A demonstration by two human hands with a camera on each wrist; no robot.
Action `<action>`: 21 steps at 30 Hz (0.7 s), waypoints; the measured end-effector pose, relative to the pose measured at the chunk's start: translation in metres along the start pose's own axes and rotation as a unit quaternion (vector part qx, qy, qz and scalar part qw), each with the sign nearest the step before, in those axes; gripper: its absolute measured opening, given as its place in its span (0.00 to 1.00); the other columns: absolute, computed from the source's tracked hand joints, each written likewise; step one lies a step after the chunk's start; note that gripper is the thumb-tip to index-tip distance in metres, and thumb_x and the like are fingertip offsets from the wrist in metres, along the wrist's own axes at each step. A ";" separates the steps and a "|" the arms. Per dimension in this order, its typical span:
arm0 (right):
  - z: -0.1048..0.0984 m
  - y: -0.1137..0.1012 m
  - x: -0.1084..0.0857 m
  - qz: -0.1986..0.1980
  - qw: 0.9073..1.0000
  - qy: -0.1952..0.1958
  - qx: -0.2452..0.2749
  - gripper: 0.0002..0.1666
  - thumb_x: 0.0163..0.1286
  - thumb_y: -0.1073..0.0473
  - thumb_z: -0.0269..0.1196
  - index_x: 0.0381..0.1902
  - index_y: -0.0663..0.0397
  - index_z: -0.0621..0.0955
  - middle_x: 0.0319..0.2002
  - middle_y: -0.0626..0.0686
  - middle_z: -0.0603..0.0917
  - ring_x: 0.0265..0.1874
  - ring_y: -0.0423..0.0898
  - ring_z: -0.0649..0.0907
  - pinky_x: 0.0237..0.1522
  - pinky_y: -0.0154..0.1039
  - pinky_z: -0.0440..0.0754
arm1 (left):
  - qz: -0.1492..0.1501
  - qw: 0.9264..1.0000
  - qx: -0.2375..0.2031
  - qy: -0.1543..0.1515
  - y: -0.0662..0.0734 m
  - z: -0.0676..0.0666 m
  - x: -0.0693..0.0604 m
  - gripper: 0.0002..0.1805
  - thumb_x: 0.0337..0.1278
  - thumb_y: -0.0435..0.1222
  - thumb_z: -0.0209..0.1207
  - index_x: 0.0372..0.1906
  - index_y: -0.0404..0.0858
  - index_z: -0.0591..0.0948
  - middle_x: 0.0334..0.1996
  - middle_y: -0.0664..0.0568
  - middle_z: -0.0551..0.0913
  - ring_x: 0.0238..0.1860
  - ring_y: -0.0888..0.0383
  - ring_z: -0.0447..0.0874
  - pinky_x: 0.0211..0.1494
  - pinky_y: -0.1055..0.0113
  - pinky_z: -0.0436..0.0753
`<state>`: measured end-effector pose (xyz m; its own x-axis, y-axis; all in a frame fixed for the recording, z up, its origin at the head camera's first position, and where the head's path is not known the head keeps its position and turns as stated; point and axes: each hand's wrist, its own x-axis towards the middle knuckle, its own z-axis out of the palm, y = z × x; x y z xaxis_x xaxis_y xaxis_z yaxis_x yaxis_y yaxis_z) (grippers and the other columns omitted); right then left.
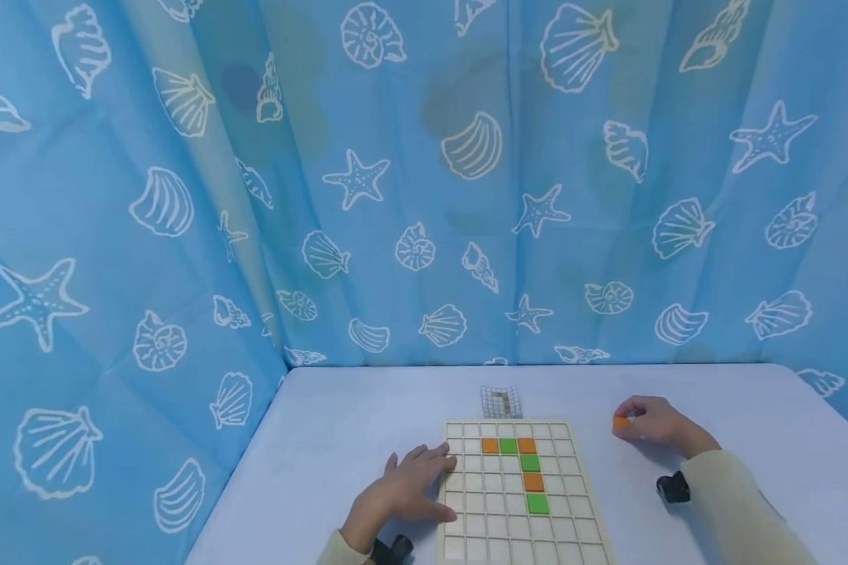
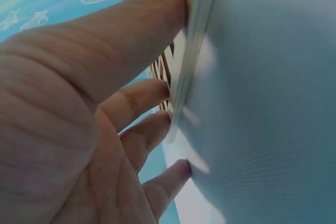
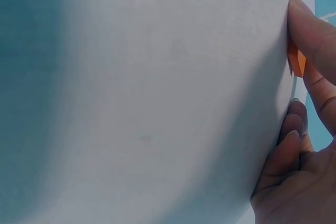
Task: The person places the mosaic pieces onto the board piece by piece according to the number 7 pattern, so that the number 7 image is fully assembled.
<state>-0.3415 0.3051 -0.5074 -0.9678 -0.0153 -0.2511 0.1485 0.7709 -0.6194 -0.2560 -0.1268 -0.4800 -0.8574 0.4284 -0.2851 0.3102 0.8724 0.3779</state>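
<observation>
A pale wooden grid board point(image 1: 477, 502) lies on the table, with orange and green square tiles set in some of its cells. Three tiles form a short row near the top, and below the right end a column runs down to a green tile point(image 1: 538, 503). My left hand point(image 1: 408, 488) touches the board's left edge, thumb and fingertips on its rim in the left wrist view. Right of the board, my right hand point(image 1: 656, 424) pinches an orange tile point(image 3: 297, 61) between thumb and finger, close to the tabletop.
Just behind the board is a small card point(image 1: 500, 402) showing a grid with a coloured pattern. White cloth covers the table point(image 1: 353, 408). A blue curtain point(image 1: 410, 204) with white shell and starfish prints hangs behind and at the left.
</observation>
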 end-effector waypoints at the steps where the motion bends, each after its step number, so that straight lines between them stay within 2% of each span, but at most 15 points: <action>1: 0.000 0.001 0.000 -0.001 1.000 0.002 -0.002 0.20 0.61 0.55 0.67 0.48 0.59 0.79 0.54 0.69 0.74 0.49 0.64 0.71 0.51 0.62 0.76 | -0.001 1.000 0.002 0.001 0.001 0.000 0.000 0.42 0.48 0.58 0.70 0.70 0.54 0.70 0.76 0.57 0.62 0.77 0.44 0.56 0.73 0.28 0.52; 7: -0.004 0.001 -0.003 -0.009 1.000 0.006 -0.013 0.20 0.61 0.55 0.68 0.47 0.61 0.78 0.50 0.67 0.76 0.48 0.62 0.72 0.49 0.59 0.77 | -0.006 1.000 0.006 -0.001 0.006 0.001 0.001 0.43 0.47 0.58 0.70 0.70 0.53 0.70 0.76 0.57 0.61 0.77 0.45 0.56 0.74 0.29 0.52; 14: -0.001 -0.006 -0.011 -0.052 0.996 0.054 -0.046 0.09 0.62 0.61 0.68 0.35 0.61 0.81 0.34 0.57 0.81 0.36 0.52 0.76 0.39 0.44 0.80 | 0.000 1.000 -0.004 -0.001 0.003 0.003 0.002 0.43 0.47 0.58 0.70 0.71 0.52 0.70 0.77 0.56 0.61 0.77 0.44 0.55 0.74 0.29 0.50; 17: 0.002 -0.013 -0.013 -0.062 0.995 0.056 -0.059 0.06 0.62 0.63 0.67 0.35 0.60 0.82 0.34 0.55 0.81 0.35 0.51 0.77 0.39 0.44 0.81 | -0.004 1.000 -0.004 -0.004 0.001 0.004 0.002 0.43 0.47 0.58 0.70 0.71 0.53 0.70 0.77 0.57 0.61 0.77 0.45 0.55 0.74 0.29 0.50; 21: 0.006 -0.027 -0.013 -0.077 0.994 0.046 -0.068 0.07 0.65 0.64 0.65 0.38 0.62 0.83 0.34 0.56 0.82 0.34 0.50 0.77 0.38 0.44 0.82 | -0.002 1.000 0.001 -0.003 -0.002 0.005 0.001 0.43 0.48 0.59 0.69 0.71 0.54 0.69 0.77 0.58 0.61 0.77 0.45 0.55 0.74 0.29 0.51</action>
<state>-0.3316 0.2804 -0.4920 -0.9925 -0.0851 -0.0883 -0.0244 0.8428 -0.5377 -0.2560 -0.1270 -0.4855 -0.8565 0.4262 -0.2913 0.3080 0.8747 0.3742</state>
